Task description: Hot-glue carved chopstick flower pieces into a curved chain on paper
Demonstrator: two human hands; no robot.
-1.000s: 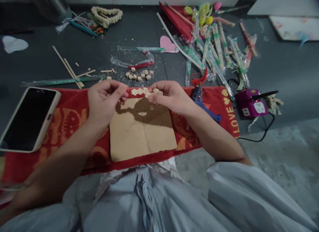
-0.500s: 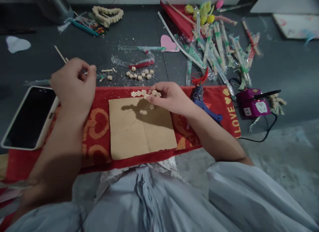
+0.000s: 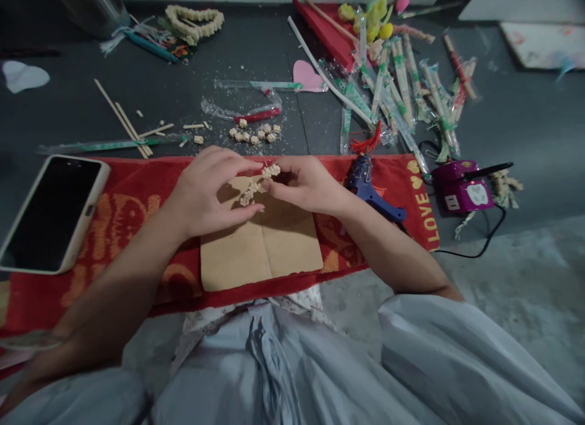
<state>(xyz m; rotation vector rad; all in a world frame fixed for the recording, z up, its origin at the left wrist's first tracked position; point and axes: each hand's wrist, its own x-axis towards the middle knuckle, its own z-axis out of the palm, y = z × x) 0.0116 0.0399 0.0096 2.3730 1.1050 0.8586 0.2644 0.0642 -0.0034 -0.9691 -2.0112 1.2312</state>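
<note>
My right hand (image 3: 308, 184) pinches a curved chain of small pale flower-shaped pieces (image 3: 250, 192), which look like glued wooden bits, just above a tan cardboard sheet (image 3: 260, 254). My left hand (image 3: 214, 190) reaches around the chain's left end, with thumb and fingers apart. Whether its fingertips touch the chain I cannot tell. The cardboard bears faint drawn lines and lies on a red towel (image 3: 137, 200). Past the towel's far edge sit several loose pieces (image 3: 255, 134) of the same pale kind.
Beside my right forearm lies a blue glue gun (image 3: 372, 190). Farther right is a purple box (image 3: 464, 187) with a cable. A phone (image 3: 50, 212) rests at left. Thin sticks (image 3: 123, 120), wrapped chopsticks (image 3: 402, 78) and a pale heart-shaped frame (image 3: 194, 23) are spread across the dark table.
My left hand has come down and right, from beside the phone to the chain, with its fingers now spread. My right hand has turned the chain over the cardboard. The sticks at left are now uncovered.
</note>
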